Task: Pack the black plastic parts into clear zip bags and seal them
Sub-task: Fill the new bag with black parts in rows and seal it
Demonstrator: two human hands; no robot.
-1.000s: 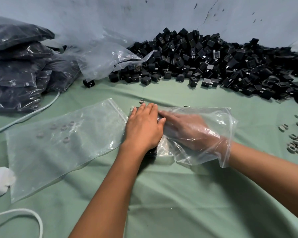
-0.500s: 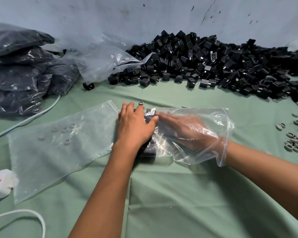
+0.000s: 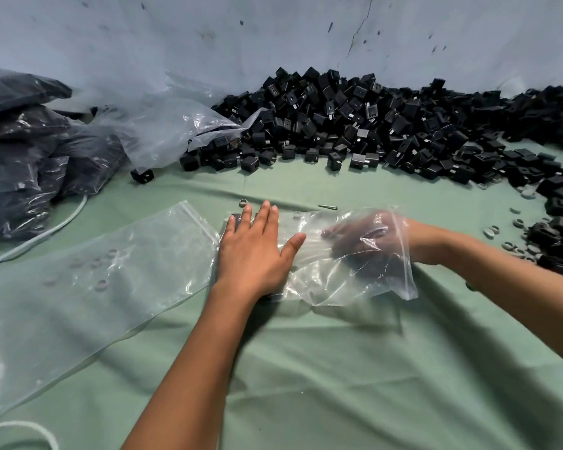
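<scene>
A clear zip bag (image 3: 348, 284) lies on the green cloth in the middle. My left hand (image 3: 254, 251) presses flat on its left end, fingers straight, over black plastic parts (image 3: 236, 219) that show only as a dark edge by my fingers. My right hand (image 3: 364, 238) is inside the bag near its open right end, blurred, with relaxed fingers pointing left and nothing visibly held. A big pile of loose black parts (image 3: 371, 125) stretches along the wall behind.
A second clear bag (image 3: 88, 280) with a few small rings inside lies flat at the left. Filled bags (image 3: 17, 157) are stacked at far left beside crumpled plastic (image 3: 163, 131). A white cable (image 3: 62, 219) runs there. Loose rings (image 3: 498, 232) and more parts lie at right.
My right hand has pulled back to the right inside the bag, away from my left hand. My left hand has spread flat over the parts at the bag's left end.
</scene>
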